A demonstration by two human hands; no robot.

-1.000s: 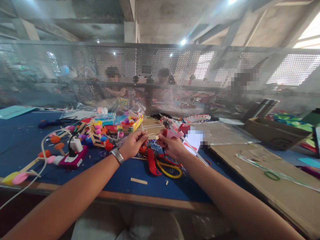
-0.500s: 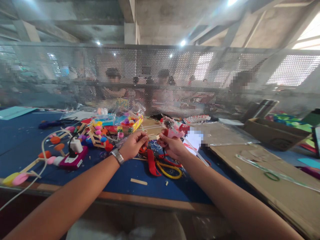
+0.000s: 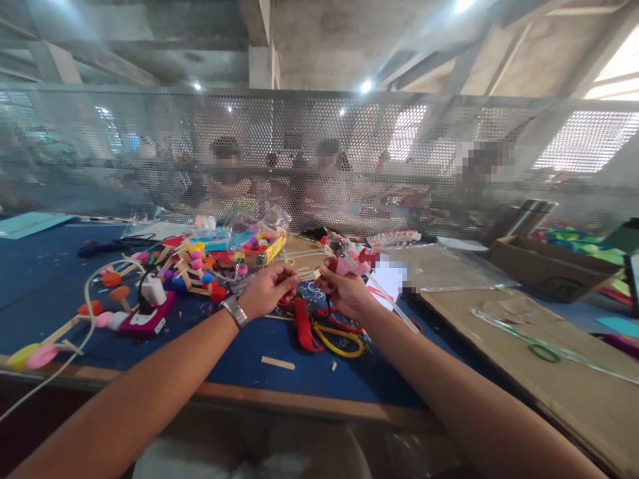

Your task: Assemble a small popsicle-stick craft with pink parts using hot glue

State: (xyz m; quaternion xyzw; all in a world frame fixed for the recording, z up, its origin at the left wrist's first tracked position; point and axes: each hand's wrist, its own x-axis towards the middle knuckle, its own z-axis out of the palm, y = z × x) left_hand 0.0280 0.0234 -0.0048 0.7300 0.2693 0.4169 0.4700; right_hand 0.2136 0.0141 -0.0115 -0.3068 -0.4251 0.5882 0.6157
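Observation:
Above the blue table, my left hand (image 3: 271, 291) is closed with thumb and fingers pinched on pale wooden craft sticks (image 3: 308, 274). From the other side, my right hand (image 3: 343, 287) grips the opposite end of the same sticks. How many sticks there are is hard to make out. Just behind my right fingers lies a pink glue gun (image 3: 352, 266). Below both hands rest a tool with a red handle (image 3: 303, 326) and a yellow loop handle (image 3: 344, 346). A single flat craft stick (image 3: 278, 363) lies nearer the table's front edge, beside a small pale scrap (image 3: 333, 366).
On the left are colourful pompom-and-stick pieces (image 3: 194, 266), a magenta power adapter (image 3: 148, 316) and a white cable (image 3: 87, 293). Cardboard (image 3: 504, 332) and an open cardboard box (image 3: 552, 266) stand at right. A perforated metal screen (image 3: 299, 113) closes the back, with people behind it.

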